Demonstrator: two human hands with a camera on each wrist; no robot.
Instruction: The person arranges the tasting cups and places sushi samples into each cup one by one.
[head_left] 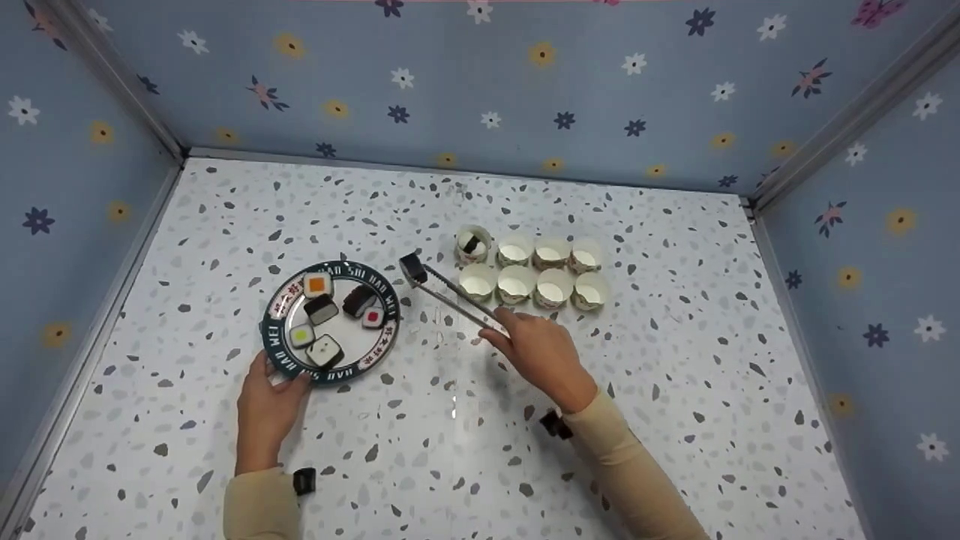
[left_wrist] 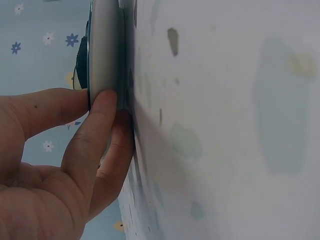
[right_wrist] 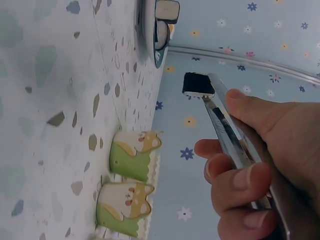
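My right hand grips metal tongs. Between the tong tips is a dark-wrapped sushi piece, held above the table between the plate and the paper cups. On the left, my left hand pinches the near edge of a round plate, thumb on the rim and fingers against its side, as the left wrist view of the plate's edge shows. Several sushi pieces lie on the plate, among them one with an orange centre and one with a red centre.
Two rows of paper cups stand right of the plate. The back-left cup contains a black-and-white sushi piece. Dark wrist gear shows at both sleeves. A flower-patterned wall closes the speckled table's back, with similar walls at both sides.
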